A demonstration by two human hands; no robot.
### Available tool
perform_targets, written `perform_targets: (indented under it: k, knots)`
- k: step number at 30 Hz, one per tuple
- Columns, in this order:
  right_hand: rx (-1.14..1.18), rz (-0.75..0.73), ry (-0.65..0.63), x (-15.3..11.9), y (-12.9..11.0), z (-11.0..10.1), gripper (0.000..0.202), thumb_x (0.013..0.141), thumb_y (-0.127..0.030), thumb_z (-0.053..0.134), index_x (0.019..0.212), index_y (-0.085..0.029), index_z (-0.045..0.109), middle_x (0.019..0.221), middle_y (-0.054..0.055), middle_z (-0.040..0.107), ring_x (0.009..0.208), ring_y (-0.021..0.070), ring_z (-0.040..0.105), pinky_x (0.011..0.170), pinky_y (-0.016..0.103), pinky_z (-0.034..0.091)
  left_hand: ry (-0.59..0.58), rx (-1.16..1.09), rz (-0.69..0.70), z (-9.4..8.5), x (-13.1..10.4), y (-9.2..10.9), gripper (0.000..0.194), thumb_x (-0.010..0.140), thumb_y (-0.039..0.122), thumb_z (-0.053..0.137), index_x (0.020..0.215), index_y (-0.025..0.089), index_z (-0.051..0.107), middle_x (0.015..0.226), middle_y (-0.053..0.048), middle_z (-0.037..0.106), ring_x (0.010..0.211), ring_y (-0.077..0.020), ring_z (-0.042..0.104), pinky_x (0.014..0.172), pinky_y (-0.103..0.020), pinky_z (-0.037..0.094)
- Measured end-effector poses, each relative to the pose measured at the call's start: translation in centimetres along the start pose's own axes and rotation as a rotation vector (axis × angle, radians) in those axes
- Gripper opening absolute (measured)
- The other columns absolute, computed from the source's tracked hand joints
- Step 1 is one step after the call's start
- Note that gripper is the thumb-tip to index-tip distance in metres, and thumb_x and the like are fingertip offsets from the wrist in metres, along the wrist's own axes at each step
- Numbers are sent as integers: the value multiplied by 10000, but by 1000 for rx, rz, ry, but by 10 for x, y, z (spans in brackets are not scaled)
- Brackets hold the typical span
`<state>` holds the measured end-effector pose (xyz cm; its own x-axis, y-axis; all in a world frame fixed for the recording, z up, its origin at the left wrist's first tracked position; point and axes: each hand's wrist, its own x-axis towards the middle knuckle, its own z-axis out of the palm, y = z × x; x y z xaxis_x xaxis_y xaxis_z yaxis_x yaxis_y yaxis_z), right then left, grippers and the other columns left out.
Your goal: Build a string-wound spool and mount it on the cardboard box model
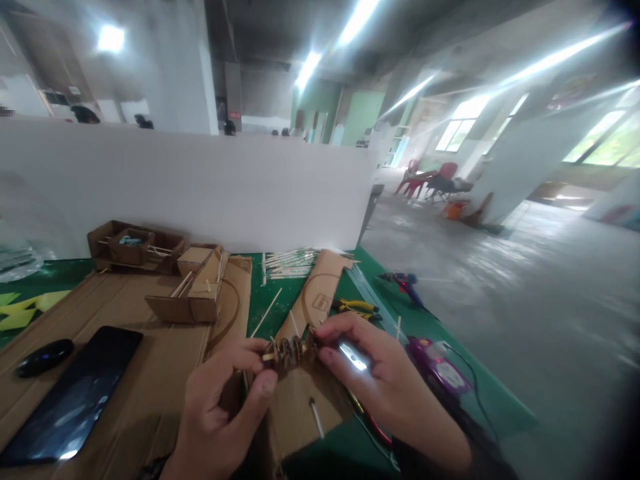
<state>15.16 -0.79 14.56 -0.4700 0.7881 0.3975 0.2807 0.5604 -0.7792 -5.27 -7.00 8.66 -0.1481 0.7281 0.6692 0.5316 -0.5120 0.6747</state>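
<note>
We look down at a desk with a green cover (345,463), where our two bare hands meet over a strip of brown cardboard (300,427). Our left hand (225,400) pinches one end of a small ribbed assembly (290,352) between thumb and fingers. Our right hand (375,360) pinches its other end, so the piece lies held between both hands, above the cardboard. It seems to be a row of brown discs on a short rod, though blur keeps us from being sure.

Beyond the right hand are yellow-handled pliers (357,307), a blue glue gun (406,283) and a purple device (440,370) with a cable. A bundle of thin sticks (290,264) lies near the white partition (240,187). On our left, a large cardboard sheet (150,353) carries a black phone (75,393), a black mouse (45,358) just beside it, and an open cardboard structure (193,300). Behind that stands a long cardboard tray (165,261) with small compartments.
</note>
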Motion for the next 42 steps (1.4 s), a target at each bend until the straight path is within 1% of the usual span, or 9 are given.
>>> perform_targets:
  k: [3,7,12,18,26,30,36,39,42]
  knots:
    - [-64,-55,64,-3,-4,3,60,895,-161,590,896,-214,616,818,-3,673,727,128,638,657,218,522,0,-58,-54,-3,-4,1,166,854,153,626,982,237,563,1008,-45,724,923,-176,735,787,-249,618]
    - [-87,-126,53,2,-1,5,100,893,-119,559,878,-203,612,801,2,653,702,118,617,634,210,497,-10,84,-54,-4,-7,3,341,844,219,671,1172,243,577,1068,-58,723,962,-195,729,839,-280,620]
    - [-100,-181,3,5,2,5,114,913,-116,559,911,-210,623,822,-2,653,727,109,606,669,202,482,32,51,-130,-3,-5,6,265,901,242,606,1166,256,591,1058,-36,741,919,-171,745,798,-236,627]
    - [-100,-168,-4,4,2,5,101,926,-141,552,901,-214,617,790,-10,657,698,112,611,641,205,483,46,35,11,-6,-2,3,179,895,121,580,1026,236,618,1040,-25,756,937,-153,747,803,-209,620]
    - [-51,-106,44,8,8,9,58,909,-182,590,892,-212,637,775,-6,691,674,121,644,612,200,515,30,79,45,-11,3,1,170,879,117,622,973,251,669,1009,5,782,890,-141,762,792,-191,616]
    - [-18,-89,26,6,8,10,54,913,-194,586,893,-210,634,771,-6,681,659,121,629,594,202,512,4,47,43,-9,2,0,183,882,112,613,999,246,655,1032,-9,780,900,-153,761,787,-207,621]
    - [-17,-105,25,6,9,12,91,942,-191,548,887,-214,617,783,-11,649,695,122,607,635,215,485,42,8,-10,-3,-1,7,183,906,124,550,1044,232,601,1078,-61,729,1004,-179,713,848,-277,604]
    - [-14,-111,16,6,9,13,95,956,-190,531,907,-219,607,810,-7,642,727,130,606,667,230,478,7,91,64,-5,4,12,261,886,127,568,1118,240,601,1109,-60,699,1050,-185,682,900,-294,577]
    - [-19,-130,15,6,9,13,115,965,-194,510,885,-215,589,807,5,612,734,145,586,667,254,466,-49,172,160,-8,14,15,262,870,122,591,1097,251,614,1050,-36,698,983,-166,690,860,-256,573]
